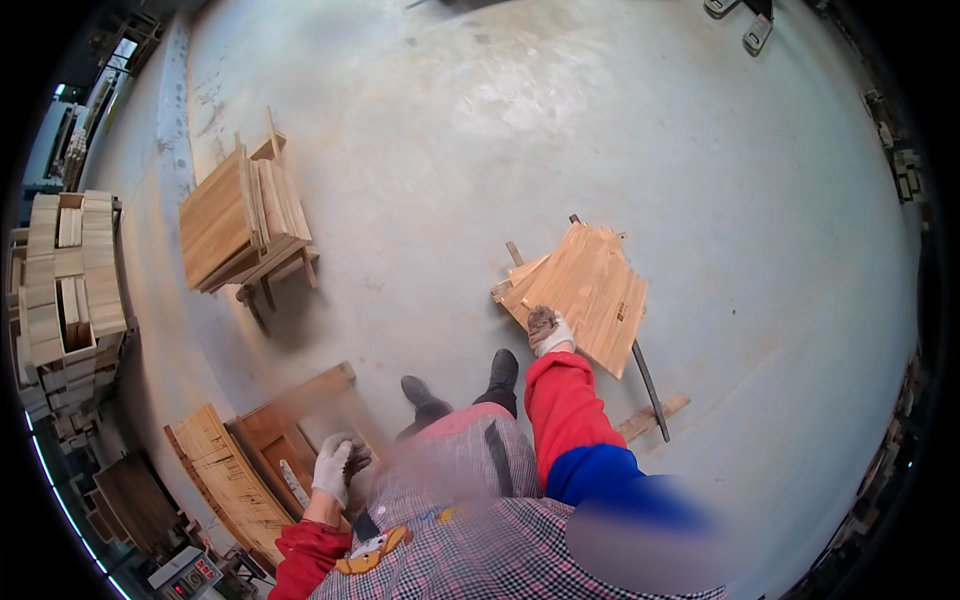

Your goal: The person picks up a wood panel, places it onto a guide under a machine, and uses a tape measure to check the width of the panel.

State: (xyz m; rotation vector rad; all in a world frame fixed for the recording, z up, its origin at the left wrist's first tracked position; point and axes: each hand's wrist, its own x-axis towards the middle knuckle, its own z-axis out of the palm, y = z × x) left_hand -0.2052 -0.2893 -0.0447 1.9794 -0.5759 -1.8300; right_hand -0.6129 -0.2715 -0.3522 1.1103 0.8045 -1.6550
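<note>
My right hand (548,332), in a white glove with dark grey fingers, is closed on the near left edge of a light wooden panel (590,285). The panel lies on top of a small fanned stack of similar panels, resting on a low stand with dark metal bars (650,388). A small dark mark shows near its right edge. On the other side of my body, my left hand (338,465) wears the same kind of glove. Its fingers are loosely bent, with nothing visible in them. It hangs near a brown framed wooden door panel (280,440).
Wooden panels (220,220) lean on a rack at the left. Lighter boards (225,480) stand beside the framed panel. Stacked wood pieces (75,270) line the far left. A box with buttons (187,575) sits at lower left. A wooden bar (655,417) extends under the stand.
</note>
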